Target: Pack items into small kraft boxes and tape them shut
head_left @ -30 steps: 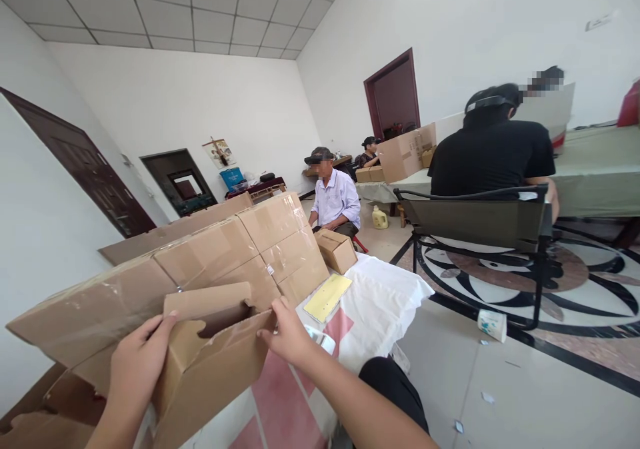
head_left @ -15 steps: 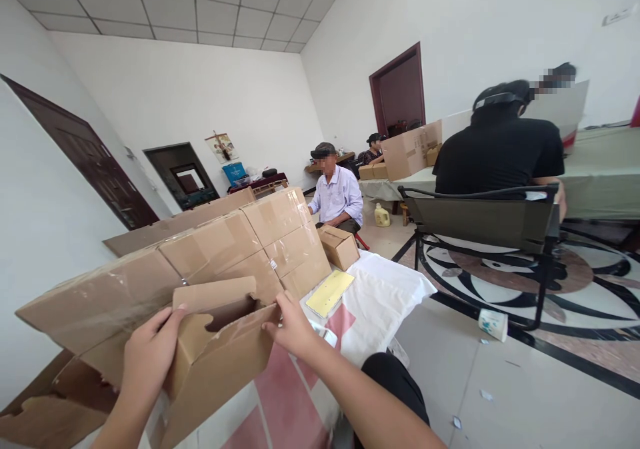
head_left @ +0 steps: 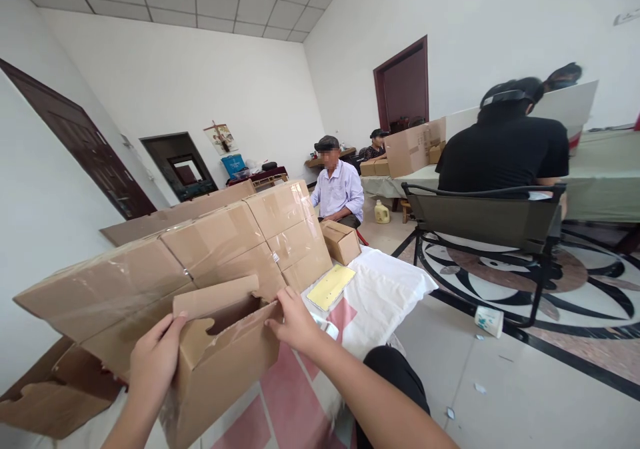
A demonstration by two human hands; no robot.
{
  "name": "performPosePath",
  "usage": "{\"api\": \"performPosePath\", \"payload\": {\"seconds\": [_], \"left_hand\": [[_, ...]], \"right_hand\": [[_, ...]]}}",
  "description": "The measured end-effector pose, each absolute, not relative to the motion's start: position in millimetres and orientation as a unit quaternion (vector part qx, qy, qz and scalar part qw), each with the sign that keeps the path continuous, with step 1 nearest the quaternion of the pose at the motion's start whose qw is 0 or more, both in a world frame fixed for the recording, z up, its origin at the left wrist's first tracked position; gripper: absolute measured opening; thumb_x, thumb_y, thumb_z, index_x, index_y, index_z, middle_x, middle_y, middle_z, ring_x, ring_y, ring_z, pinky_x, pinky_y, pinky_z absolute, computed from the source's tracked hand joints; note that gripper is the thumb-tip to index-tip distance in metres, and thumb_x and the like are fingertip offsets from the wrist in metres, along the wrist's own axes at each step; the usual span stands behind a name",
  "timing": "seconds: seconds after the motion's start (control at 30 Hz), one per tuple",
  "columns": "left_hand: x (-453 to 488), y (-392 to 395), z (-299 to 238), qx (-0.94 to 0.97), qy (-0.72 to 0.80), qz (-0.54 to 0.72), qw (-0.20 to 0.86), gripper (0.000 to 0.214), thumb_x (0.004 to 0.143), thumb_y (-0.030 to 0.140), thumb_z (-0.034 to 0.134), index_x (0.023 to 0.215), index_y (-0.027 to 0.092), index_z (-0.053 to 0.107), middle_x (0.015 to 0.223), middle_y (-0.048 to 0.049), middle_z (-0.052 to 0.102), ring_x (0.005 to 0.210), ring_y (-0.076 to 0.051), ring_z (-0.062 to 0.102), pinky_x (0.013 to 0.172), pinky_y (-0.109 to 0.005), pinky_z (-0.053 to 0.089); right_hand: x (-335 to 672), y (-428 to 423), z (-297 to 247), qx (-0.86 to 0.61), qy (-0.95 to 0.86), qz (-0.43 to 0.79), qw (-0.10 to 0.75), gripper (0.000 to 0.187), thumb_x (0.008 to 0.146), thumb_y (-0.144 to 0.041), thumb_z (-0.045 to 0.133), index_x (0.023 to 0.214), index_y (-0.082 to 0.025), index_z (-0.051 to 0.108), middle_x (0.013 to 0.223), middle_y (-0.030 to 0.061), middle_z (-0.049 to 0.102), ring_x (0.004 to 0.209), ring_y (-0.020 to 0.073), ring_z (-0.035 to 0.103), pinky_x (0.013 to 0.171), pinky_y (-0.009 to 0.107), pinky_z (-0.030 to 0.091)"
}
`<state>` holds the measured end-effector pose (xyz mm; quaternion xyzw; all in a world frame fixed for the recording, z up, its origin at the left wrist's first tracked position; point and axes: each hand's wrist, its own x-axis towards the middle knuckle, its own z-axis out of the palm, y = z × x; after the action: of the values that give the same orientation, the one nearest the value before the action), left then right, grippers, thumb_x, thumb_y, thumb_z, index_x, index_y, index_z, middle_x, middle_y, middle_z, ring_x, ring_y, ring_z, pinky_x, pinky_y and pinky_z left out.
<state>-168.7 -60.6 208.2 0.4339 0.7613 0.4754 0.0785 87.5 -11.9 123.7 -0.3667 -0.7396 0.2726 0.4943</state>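
A brown cardboard box [head_left: 227, 379] stands tilted in front of me on the cloth-covered table, its top flaps raised and its inside partly visible. My left hand [head_left: 157, 356] grips the box's left end, thumb on top near a notched flap. At the far right corner, my right hand [head_left: 290, 316] pinches the upper edge between thumb and fingers. Right behind the box rises a row of stacked, taped cartons [head_left: 220, 242]. Another open cardboard box [head_left: 55, 402] with a torn-looking edge lies at the lower left.
A yellow sheet [head_left: 331, 288] and a small closed carton [head_left: 341, 241] lie on the white and pink cloth [head_left: 385, 282]. A co-worker in a light shirt [head_left: 340, 189] sits beyond. At right are a folding chair [head_left: 485, 222] with a seated person and a paper cup [head_left: 489, 321] on the floor.
The view has shifted slightly. The box has tipped a little more upright, its front face turning toward me, with both hands keeping their hold on it.
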Motion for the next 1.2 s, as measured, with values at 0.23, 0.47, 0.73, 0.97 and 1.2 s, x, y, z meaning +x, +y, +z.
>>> {"api": "performPosePath", "payload": {"seconds": [0.23,0.47,0.73,0.97,1.2], "left_hand": [[-169.8,-67.5,195.5,0.425,0.763,0.478,0.096,0.046,0.07,0.058,0.06,0.093,0.02,0.073,0.11,-0.0086,0.078,0.114,-0.038,0.065,0.099,-0.044,0.049],[-175.4,-71.6,190.7,0.43,0.757,0.48,0.108,0.047,0.07,0.059,0.059,0.093,0.02,0.071,0.111,-0.0092,0.076,0.112,-0.037,0.064,0.095,-0.041,0.046],[-172.7,-78.8,193.3,0.439,0.755,0.481,0.085,0.045,0.07,0.06,0.059,0.086,0.02,0.07,0.095,-0.0044,0.077,0.101,-0.034,0.065,0.081,-0.035,0.047],[-174.8,-72.9,190.1,0.42,0.764,0.483,0.079,0.047,0.069,0.059,0.059,0.091,0.019,0.072,0.105,-0.008,0.077,0.104,-0.036,0.066,0.091,-0.041,0.049],[-162.6,-78.7,196.4,0.447,0.759,0.468,0.078,0.045,0.073,0.062,0.055,0.087,0.022,0.07,0.097,-0.0073,0.077,0.103,-0.038,0.067,0.091,-0.045,0.052]], "right_hand": [[86.0,-13.9,122.9,-0.371,-0.75,0.275,0.474,0.04,0.078,-0.018,0.076,0.11,-0.022,0.053,0.119,0.0079,0.058,0.114,0.0278,0.052,0.097,0.043,0.047],[82.0,-15.5,121.9,-0.37,-0.758,0.268,0.466,0.038,0.079,-0.018,0.076,0.11,-0.022,0.054,0.117,0.0076,0.059,0.112,0.027,0.054,0.096,0.043,0.047],[81.0,-18.2,122.9,-0.365,-0.761,0.266,0.465,0.04,0.079,-0.017,0.076,0.112,-0.023,0.053,0.116,0.0067,0.058,0.11,0.0257,0.055,0.095,0.042,0.048],[83.9,-17.7,125.8,-0.369,-0.758,0.271,0.465,0.041,0.079,-0.018,0.076,0.113,-0.021,0.053,0.12,0.0085,0.058,0.113,0.0271,0.053,0.096,0.043,0.048],[90.0,-17.6,130.1,-0.374,-0.762,0.255,0.463,0.041,0.08,-0.017,0.076,0.115,-0.021,0.055,0.121,0.0092,0.059,0.114,0.0282,0.051,0.097,0.045,0.048]]}}
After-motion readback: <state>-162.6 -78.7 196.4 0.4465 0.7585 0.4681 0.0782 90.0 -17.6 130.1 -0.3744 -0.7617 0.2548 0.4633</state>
